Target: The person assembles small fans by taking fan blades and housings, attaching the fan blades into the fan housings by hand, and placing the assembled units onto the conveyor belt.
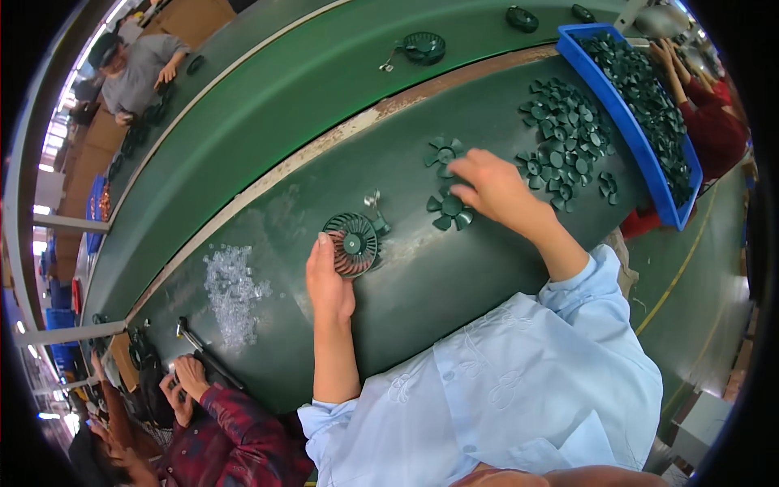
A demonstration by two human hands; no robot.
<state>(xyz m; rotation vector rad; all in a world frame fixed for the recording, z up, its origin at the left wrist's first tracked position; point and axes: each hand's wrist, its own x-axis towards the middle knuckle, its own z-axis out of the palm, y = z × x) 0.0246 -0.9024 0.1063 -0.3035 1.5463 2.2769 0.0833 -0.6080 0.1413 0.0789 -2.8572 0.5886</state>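
My left hand is closed round the rim of a small dark green fan housing with a slotted round grille, held at the table's middle. A small part with a metal tip sticks out at its upper right. My right hand reaches over two loose dark green fan blades, thumb and forefinger apart. Its fingertips are at the edge of the upper fan blade; whether they touch it I cannot tell. Just below the thumb lies the lower fan blade.
Right of my right hand lies a heap of fan blades, beside a blue bin full of more. Small clear plastic pieces lie at left, near a black-handled tool. Beyond runs a green conveyor carrying a fan housing. Co-workers sit around.
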